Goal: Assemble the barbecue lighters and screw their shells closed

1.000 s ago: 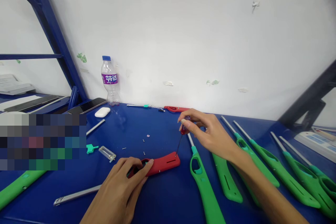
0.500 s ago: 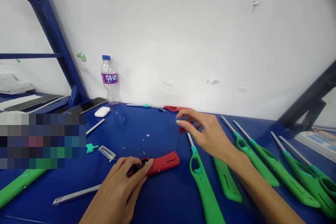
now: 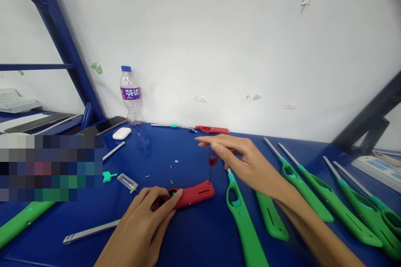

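A red lighter shell point(image 3: 194, 195) lies flat on the blue table point(image 3: 188, 238). My left hand point(image 3: 142, 227) presses down on its left end, fingers curled over it. My right hand point(image 3: 241, 160) pinches a small red-handled screwdriver point(image 3: 211, 162) between fingertips, the other fingers stretched out to the left. The screwdriver stands nearly upright with its thin tip on the right end of the red shell.
Several green long-nosed lighters point(image 3: 246, 221) lie to the right. A metal tube point(image 3: 90, 232), a clear plastic part point(image 3: 127, 182) and tiny screws point(image 3: 172, 167) lie to the left. A water bottle point(image 3: 130, 96), a phone point(image 3: 105, 125), a white case point(image 3: 122, 133) and another red shell point(image 3: 212, 129) sit by the wall.
My right hand's fingers have shifted left and stretched out, and the screwdriver has come from a tilt to nearly upright on the shell. The left hand has stayed put.
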The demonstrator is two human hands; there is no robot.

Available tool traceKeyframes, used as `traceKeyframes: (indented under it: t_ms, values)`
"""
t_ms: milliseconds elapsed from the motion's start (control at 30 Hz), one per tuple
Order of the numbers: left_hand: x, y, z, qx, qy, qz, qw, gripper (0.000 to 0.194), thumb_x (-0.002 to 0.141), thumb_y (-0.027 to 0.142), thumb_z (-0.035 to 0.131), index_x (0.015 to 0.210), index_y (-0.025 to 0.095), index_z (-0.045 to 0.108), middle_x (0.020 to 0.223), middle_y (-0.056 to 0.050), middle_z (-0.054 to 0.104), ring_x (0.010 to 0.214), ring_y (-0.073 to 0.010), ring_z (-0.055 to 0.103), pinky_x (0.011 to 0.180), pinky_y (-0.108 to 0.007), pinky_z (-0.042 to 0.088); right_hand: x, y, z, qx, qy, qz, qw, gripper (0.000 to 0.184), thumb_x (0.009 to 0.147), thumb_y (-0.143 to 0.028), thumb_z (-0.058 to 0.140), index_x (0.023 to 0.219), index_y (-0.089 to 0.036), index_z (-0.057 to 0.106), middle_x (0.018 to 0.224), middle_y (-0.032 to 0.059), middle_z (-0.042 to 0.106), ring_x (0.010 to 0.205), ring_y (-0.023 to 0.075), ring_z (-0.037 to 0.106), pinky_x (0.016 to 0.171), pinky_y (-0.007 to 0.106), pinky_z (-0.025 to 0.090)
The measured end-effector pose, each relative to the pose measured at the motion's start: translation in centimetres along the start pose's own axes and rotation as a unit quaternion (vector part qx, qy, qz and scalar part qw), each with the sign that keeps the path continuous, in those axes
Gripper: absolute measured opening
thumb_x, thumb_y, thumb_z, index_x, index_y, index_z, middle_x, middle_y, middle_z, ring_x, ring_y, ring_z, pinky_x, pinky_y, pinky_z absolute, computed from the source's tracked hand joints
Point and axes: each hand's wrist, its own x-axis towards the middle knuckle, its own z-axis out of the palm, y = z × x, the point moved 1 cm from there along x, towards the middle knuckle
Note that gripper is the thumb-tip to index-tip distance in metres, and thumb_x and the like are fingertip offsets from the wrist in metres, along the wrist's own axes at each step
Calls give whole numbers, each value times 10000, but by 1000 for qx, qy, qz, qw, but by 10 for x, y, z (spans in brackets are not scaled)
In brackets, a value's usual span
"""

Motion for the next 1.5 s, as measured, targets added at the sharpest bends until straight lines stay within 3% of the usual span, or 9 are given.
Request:
traceKeyframes:
  t_ms: [167, 433, 667, 800, 933, 1033, 1167, 1400, 1500]
  values:
    - [-1, -1, 1, -5, -7, -3, 1000, 390, 1105, 258, 473, 1467, 351, 585, 1146, -34, 684, 995, -209, 687, 813, -335, 661, 1, 4, -4, 15, 18, 27, 999, 225, 1009, -461, 712, 1168, -333, 807, 948, -14, 772, 464, 63, 453, 465, 254, 400]
    - [1, -1, 0, -2, -5, -2, 1000, 361, 1105, 280, 472, 1429, 345, 620, 1132, -32, 693, 975, -205, 694, 806, -323, 659, -1, 4, -10, 32, -25, 29, 999, 335, 1097, -492, 536, 1299, -370, 774, 1090, 26, 768, 538, 92, 574, 593, 298, 504]
    - [3, 0, 2, 8, -9, -4, 1000, 373, 1108, 275, 467, 1449, 338, 606, 1131, -34, 694, 970, -207, 700, 795, -335, 663, 1, 9, -10, 12, 47, 16, 999, 165, 962, -462, 773, 1070, -363, 850, 915, 9, 699, 605, 102, 512, 543, 261, 402]
    - [2, 1, 1, 3, -5, -3, 1000, 379, 1110, 271, 461, 1455, 339, 600, 1132, -35, 693, 975, -206, 698, 803, -331, 660, -1, 4, -16, 55, -24, 44, 997, 317, 1072, -507, 587, 1250, -355, 800, 1105, 38, 772, 492, 66, 534, 533, 278, 474]
    - [2, 2, 0, -5, 0, -1, 1000, 384, 1107, 259, 462, 1454, 342, 604, 1127, -32, 695, 969, -201, 694, 803, -319, 653, -1, 6, -17, 133, -29, 78, 988, 233, 983, -478, 751, 1131, -312, 823, 973, 9, 793, 418, 21, 437, 485, 234, 424]
    - [1, 1, 0, -12, 3, -4, 1000, 393, 1103, 238, 462, 1447, 349, 615, 1124, -28, 701, 961, -194, 696, 800, -305, 645, 1, 10, -14, 172, -26, 86, 981, 247, 932, -503, 807, 995, -265, 829, 871, 13, 767, 514, 53, 548, 486, 198, 427]
    - [2, 0, 0, -10, 6, -6, 1000, 401, 1095, 233, 475, 1445, 361, 623, 1127, -27, 709, 962, -195, 706, 797, -300, 644, -1, 9, -14, 223, -84, 99, 966, 288, 1015, -509, 698, 1172, -299, 816, 1231, 75, 759, 770, 127, 745, 511, 187, 481]
    - [5, 3, -3, -11, 5, 0, 1000, 371, 1096, 235, 473, 1415, 325, 640, 1101, -32, 708, 935, -196, 705, 772, -308, 657, 0, 15, -14, 266, -46, 137, 953, 211, 871, -384, 894, 1010, -265, 787, 811, -33, 703, 611, 55, 636, 528, 137, 461]
    - [4, 3, -3, -10, 1, 0, 1000, 366, 1097, 236, 480, 1417, 328, 631, 1109, -30, 703, 943, -194, 701, 782, -312, 658, 1, 19, -12, 305, -68, 155, 937, 278, 934, -519, 804, 1037, -261, 786, 1040, 24, 764, 724, 84, 733, 534, 134, 480]
